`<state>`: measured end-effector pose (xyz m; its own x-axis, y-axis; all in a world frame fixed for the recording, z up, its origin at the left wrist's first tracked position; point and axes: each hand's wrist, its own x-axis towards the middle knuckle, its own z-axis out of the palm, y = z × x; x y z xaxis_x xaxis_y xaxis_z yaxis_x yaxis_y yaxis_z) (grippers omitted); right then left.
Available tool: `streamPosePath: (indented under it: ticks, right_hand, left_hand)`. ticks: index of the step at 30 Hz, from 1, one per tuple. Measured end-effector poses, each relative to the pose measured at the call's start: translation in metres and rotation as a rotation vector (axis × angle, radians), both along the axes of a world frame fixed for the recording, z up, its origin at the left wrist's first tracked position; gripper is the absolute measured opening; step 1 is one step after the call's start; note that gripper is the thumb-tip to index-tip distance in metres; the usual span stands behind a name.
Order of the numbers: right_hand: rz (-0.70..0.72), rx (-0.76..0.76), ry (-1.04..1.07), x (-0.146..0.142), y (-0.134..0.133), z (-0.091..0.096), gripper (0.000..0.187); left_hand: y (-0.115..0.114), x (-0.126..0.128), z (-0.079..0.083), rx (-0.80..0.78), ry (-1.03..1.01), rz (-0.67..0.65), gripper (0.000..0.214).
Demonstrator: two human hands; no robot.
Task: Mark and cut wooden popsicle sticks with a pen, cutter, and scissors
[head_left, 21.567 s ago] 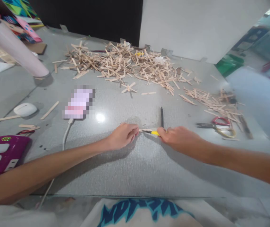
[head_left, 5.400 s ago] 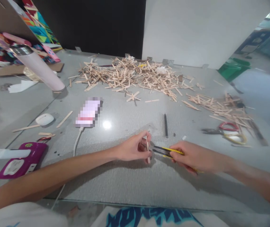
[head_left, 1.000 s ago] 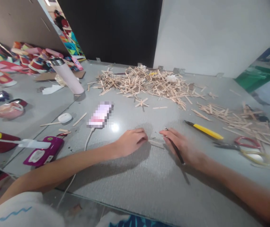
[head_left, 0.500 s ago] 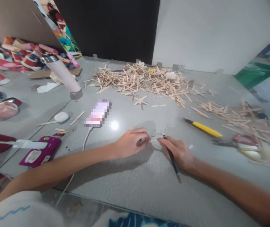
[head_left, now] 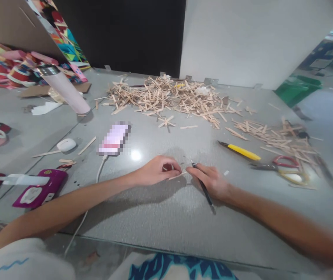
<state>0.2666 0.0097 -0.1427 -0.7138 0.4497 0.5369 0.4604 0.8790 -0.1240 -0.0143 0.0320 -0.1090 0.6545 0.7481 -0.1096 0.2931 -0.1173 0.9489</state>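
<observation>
Over the middle of the table, my left hand curls with thumb and fingertips brought together at a thin wooden stick. The stick's right end meets the fingertips of my right hand. Held in that right hand is a slim black pen-like tool with a silver tip pointing away from me. Its exact kind I cannot make out. A small white scrap lies just right of the right hand.
Behind is a heap of wooden sticks, with a star of sticks in front. At right lie a yellow cutter, scissors and more sticks. At left are a phone, its cable, a bottle and a purple device.
The stick between my hands has tilted, and more of it shows below my left fingertips. The whole scene has shifted left in view.
</observation>
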Motion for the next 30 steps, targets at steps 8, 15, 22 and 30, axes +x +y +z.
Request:
streamPosePath:
  ticks: [8, 15, 22, 30]
  right_hand:
    - [0.056, 0.085, -0.017, -0.003, 0.000, 0.008, 0.030]
    - [0.086, 0.051, -0.011, -0.003, 0.000, 0.008, 0.029]
    - [0.060, 0.022, 0.003, -0.004, 0.000, 0.003, 0.029]
    - [0.027, 0.005, 0.024, -0.009, 0.001, 0.000, 0.024]
  left_hand:
    - [-0.005, -0.001, 0.005, -0.202, -0.001, -0.124, 0.026]
    - [-0.009, 0.000, 0.009, -0.074, 0.067, -0.182, 0.026]
    - [-0.012, 0.002, 0.012, -0.034, 0.116, -0.163, 0.031]
    - [-0.014, 0.003, 0.012, -0.048, 0.113, -0.148, 0.037]
